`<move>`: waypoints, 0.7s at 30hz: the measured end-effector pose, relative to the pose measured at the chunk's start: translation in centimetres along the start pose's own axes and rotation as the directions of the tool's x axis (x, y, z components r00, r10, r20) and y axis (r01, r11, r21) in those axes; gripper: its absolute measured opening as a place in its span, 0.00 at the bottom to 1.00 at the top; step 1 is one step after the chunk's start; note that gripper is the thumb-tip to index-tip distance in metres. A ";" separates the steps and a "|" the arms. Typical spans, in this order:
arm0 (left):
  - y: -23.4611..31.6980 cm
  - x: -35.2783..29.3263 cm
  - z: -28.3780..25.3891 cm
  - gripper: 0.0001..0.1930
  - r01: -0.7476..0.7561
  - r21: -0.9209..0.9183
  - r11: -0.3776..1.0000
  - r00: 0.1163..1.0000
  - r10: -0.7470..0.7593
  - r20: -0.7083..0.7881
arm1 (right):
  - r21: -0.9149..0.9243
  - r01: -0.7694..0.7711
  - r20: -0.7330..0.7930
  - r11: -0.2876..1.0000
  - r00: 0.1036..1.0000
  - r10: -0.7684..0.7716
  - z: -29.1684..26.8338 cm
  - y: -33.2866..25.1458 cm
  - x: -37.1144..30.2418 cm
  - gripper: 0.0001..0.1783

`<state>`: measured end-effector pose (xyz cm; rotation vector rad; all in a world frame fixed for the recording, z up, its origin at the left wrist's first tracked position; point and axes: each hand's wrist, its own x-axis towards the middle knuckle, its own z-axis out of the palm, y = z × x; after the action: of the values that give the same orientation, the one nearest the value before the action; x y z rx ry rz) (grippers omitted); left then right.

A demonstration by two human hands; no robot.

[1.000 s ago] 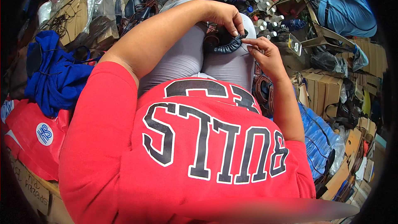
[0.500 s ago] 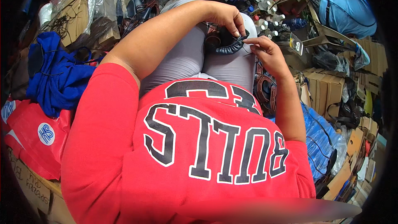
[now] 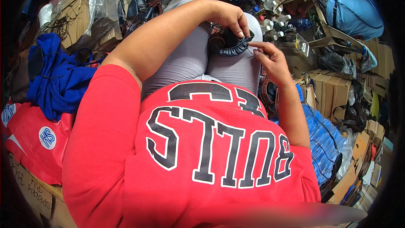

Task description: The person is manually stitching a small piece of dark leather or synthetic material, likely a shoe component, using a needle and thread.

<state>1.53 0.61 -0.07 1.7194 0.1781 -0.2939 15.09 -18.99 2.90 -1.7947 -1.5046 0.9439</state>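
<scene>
Pinching the black ruffled piece [image 3: 234, 51] between thumb and fingers of the left hand [image 3: 230, 17], above the right thigh [image 3: 232, 66], far in the scene. Holding the right hand [image 3: 272, 57] at its right end, fingers narrow; cannot tell whether gripping anything.

Left hand [image 3: 230, 19] and right hand [image 3: 273, 61] close together, fingertips near each other.
The left wrist [image 3: 213, 11] bends, its fingers [image 3: 242, 26] bunched and pointing down; just right of them, the right index finger [image 3: 259, 44] reaches leftward.
</scene>
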 end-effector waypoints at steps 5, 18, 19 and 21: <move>-0.5 0.4 -0.4 0.16 -0.031 -0.068 0.997 0.998 0.035 0.058 | 0.071 -0.014 -0.064 0.997 0.998 0.019 0.5 0.1 -0.5 0.13; -0.3 1.0 -0.4 0.15 -0.024 -0.021 0.999 0.998 0.025 0.056 | -0.105 -0.003 0.095 0.994 0.995 0.013 -1.9 -1.1 1.9 0.14; -0.4 1.1 -0.4 0.15 -0.024 -0.024 0.999 0.998 0.026 0.055 | -0.106 -0.004 0.098 0.994 0.995 0.015 -1.7 -1.0 1.8 0.14; -0.4 1.3 -0.3 0.15 -0.044 0.017 0.999 0.998 0.043 0.051 | -0.049 0.005 0.037 0.999 0.999 -0.003 -0.9 -0.7 1.6 0.12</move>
<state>2.71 0.95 -0.84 1.7298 0.1009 -0.3069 15.62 -17.32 3.76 -1.8171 -1.5664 0.9502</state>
